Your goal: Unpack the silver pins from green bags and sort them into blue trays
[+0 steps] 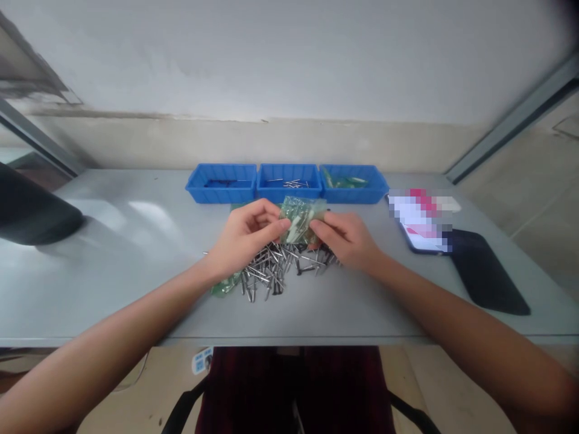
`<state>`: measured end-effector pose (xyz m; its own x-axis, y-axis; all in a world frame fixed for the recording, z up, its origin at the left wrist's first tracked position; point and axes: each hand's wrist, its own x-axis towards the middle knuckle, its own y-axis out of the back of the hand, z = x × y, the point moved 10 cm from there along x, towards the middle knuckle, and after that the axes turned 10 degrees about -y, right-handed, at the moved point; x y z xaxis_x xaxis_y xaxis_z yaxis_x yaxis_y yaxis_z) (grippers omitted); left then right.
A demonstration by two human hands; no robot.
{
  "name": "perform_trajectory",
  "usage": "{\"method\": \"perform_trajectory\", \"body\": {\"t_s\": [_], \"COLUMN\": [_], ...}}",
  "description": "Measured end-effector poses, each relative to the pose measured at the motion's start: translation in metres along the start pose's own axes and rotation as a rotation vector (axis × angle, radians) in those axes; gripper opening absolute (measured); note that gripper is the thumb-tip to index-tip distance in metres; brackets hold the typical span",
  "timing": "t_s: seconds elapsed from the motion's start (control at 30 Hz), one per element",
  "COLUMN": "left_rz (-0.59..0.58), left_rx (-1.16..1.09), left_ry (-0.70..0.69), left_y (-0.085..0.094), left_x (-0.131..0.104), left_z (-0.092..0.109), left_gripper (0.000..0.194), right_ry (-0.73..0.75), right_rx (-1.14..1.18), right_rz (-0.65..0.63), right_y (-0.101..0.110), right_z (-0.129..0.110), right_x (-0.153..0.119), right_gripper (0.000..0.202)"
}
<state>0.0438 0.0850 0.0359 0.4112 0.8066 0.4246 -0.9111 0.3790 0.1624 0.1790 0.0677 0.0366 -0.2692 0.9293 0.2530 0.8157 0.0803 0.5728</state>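
Between my hands is a small clear greenish plastic bag (298, 222) with pale and metallic pieces inside. My left hand (248, 232) pinches its left edge between thumb and fingers. On the right edge, my right hand (346, 238) grips the same bag with thumb and fingers. Below the hands a loose pile of silver rivet-like pins (265, 271) lies on the grey table (136, 277), with a few dark screws (305, 271) among them. Green plastic (226, 285) lies partly under the pile's left side.
Three blue bins stand in a row behind: the left bin (221, 194) holds dark pieces, the middle bin (289, 194) silver pins, the right bin (355, 194) green bags. A lit phone (418, 223) and black flat object (488, 271) lie right; a dark object (36, 208) is left.
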Motion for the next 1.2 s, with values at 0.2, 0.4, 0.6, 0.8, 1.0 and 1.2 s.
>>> {"method": "perform_trajectory", "body": {"t_s": [0.2,0.4,0.6,0.8,1.0,1.2], "left_rz": [0.014,0.062,0.014,0.022,0.062,0.051], "left_rx": [0.072,0.195,-0.007,-0.186,-0.061,0.013], "left_ry": [-0.027,-0.094,0.042,0.062,0.022,-0.031], "left_y": [0.002,0.010,0.003,0.002,0.008,0.005], "left_x": [0.000,0.002,0.002,0.001,0.003,0.005], "left_z": [0.000,0.004,-0.009,-0.011,-0.009,0.000], "left_gripper": [0.016,0.016,0.011,0.019,0.014,0.010], "right_ry": [0.171,0.111,0.030,0.063,0.104,0.114], "right_rx": [-0.239,-0.216,0.043,0.006,-0.053,-0.103], "right_rz": [0.160,0.196,0.057,0.076,0.053,0.082], "right_y": [0.010,0.017,0.006,0.008,0.005,0.007], "right_z": [-0.015,-0.010,0.000,-0.004,-0.009,-0.010], "right_x": [-0.001,0.000,0.003,0.002,-0.001,-0.001], "right_gripper": [0.038,0.025,0.024,0.025,0.031,0.025]}}
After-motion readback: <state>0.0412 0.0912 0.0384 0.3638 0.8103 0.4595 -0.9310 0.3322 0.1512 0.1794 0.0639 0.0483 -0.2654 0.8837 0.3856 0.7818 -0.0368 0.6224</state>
